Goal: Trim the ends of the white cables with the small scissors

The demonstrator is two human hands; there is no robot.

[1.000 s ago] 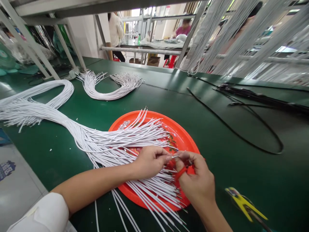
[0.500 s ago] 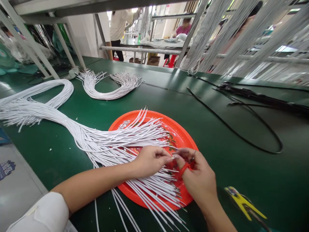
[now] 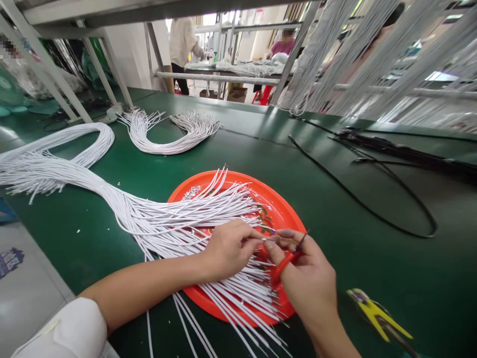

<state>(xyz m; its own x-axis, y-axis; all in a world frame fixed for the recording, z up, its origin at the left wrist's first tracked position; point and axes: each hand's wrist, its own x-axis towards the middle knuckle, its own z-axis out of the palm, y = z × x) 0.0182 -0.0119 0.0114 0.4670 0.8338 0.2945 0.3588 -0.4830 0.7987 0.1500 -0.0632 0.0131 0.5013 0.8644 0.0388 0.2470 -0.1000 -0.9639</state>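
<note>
Left hand (image 3: 231,248) and right hand (image 3: 310,278) apparently pinch one thin white wire end (image 3: 264,239) over the round red plastic tray (image 3: 285,209), where the right's gripped red-handled tool (image 3: 282,266) could slip and nick it.

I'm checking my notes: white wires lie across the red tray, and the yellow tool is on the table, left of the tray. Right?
No: the head view shows the yellow tool right of the red tray, on the table. White wires do lie across the tray.
</note>
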